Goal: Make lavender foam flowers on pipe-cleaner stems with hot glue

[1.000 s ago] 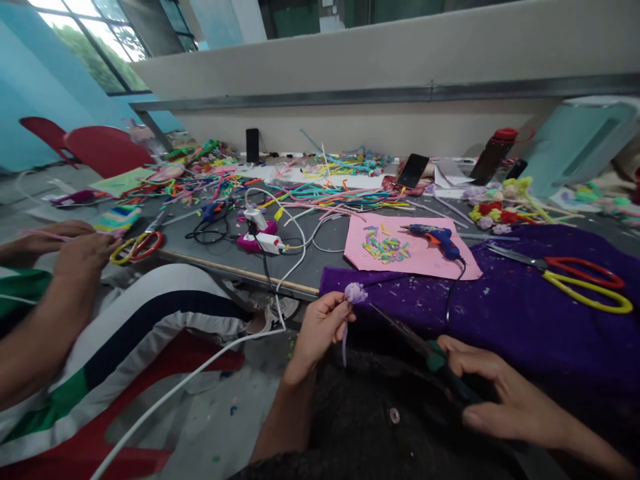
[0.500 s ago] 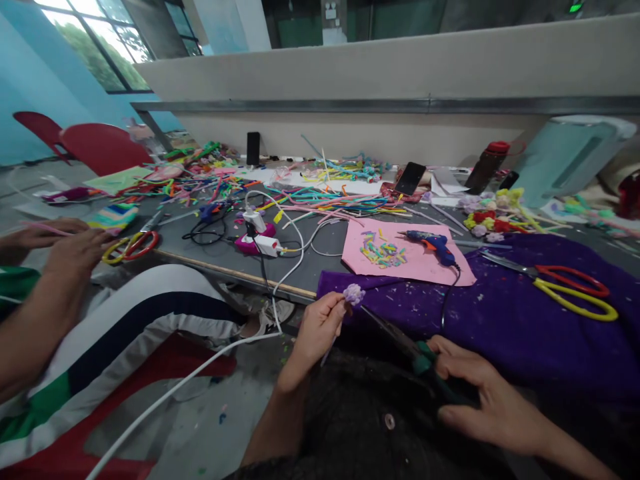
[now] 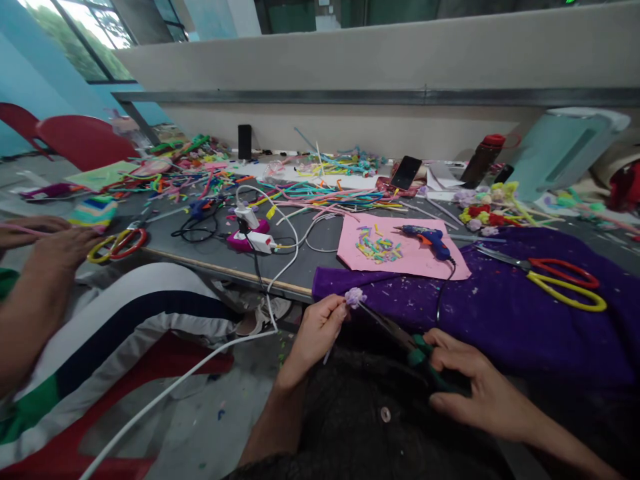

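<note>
While a small lilac pipe-cleaner flower (image 3: pixel 355 297) is pinched by its stem between the fingertips of the left hand (image 3: pixel 316 330), a pair of dark-bladed, green-handled scissors (image 3: pixel 400 333) is gripped in the right hand (image 3: pixel 473 390), the blade tips being held right at the base of the bloom. Both hands are seen just in front of the near edge of the grey desk (image 3: pixel 200 243), over a dark garment in the lap. A purple felt sheet (image 3: pixel 520 313) is draped across the desk beside them, with a pink paper sheet (image 3: pixel 400 263) carrying coloured snippets and a blue glue gun (image 3: pixel 425 237) behind it. Red-and-yellow scissors (image 3: pixel 560 280) are laid on the felt. At far left, a co-worker's hands (image 3: pixel 45 240) are closed around a pink pipe cleaner.
</note>
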Demonstrator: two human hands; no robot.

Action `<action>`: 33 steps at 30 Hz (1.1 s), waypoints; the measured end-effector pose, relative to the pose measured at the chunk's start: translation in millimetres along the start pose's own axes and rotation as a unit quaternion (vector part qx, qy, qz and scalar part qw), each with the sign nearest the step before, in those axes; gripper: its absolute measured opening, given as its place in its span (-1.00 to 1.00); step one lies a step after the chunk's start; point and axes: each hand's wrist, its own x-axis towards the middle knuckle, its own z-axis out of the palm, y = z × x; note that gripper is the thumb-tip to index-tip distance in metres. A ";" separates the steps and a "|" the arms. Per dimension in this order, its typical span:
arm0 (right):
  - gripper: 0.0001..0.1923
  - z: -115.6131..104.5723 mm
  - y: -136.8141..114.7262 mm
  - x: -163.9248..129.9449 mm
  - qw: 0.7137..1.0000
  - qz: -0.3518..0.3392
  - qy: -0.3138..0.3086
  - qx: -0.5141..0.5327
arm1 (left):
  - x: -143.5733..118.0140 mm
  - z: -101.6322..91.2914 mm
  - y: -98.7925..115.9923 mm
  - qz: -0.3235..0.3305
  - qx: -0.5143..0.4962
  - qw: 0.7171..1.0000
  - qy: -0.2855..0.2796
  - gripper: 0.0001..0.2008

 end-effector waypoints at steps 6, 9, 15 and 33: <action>-0.80 -0.4 0.0 0.2 1.000 0.005 0.002 0.000 | -0.2 0.5 -4.7 -0.010 -0.011 1.000 0.001 -0.69; -0.79 -1.1 0.0 -0.3 1.000 0.007 0.000 -0.002 | -0.5 0.4 -5.0 -0.014 -0.008 1.000 -0.001 -0.69; -0.79 -1.3 1.5 -0.9 1.000 0.003 -0.001 0.000 | -1.7 -0.8 -1.2 0.003 0.008 1.000 -0.009 -0.70; -0.78 -3.2 1.7 -1.5 1.000 0.002 -0.005 0.013 | -2.9 -0.1 -7.6 -0.050 -0.054 0.995 -0.059 -0.69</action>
